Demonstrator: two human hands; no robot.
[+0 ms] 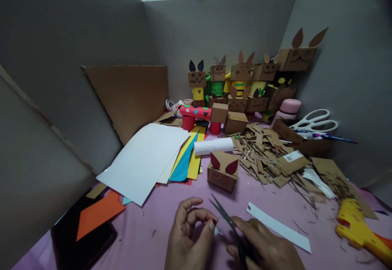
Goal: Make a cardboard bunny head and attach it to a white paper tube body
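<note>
My left hand (192, 235) is closed in a pinch at the lower middle, with a tiny dark red scrap (215, 221) showing at the fingertips. A bit of white shows just below it, too small to name. My right hand (263, 241) grips a pair of dark scissors (225, 213), their blades slightly apart and pointing up and left, close to the left fingertips. Beyond both hands sits a small cardboard box head (223, 178) with dark red ears and a drawn face. A white paper strip (278, 227) lies right of the scissors.
White sheets (147, 156) and coloured paper lie left of a white paper roll (213, 146). Cardboard scraps (260, 151) are heaped at right, near white-handled scissors (315, 121) and a yellow glue gun (358, 225). Box-headed figures (241, 72) stand behind. An orange sheet (98, 217) rests on a black object.
</note>
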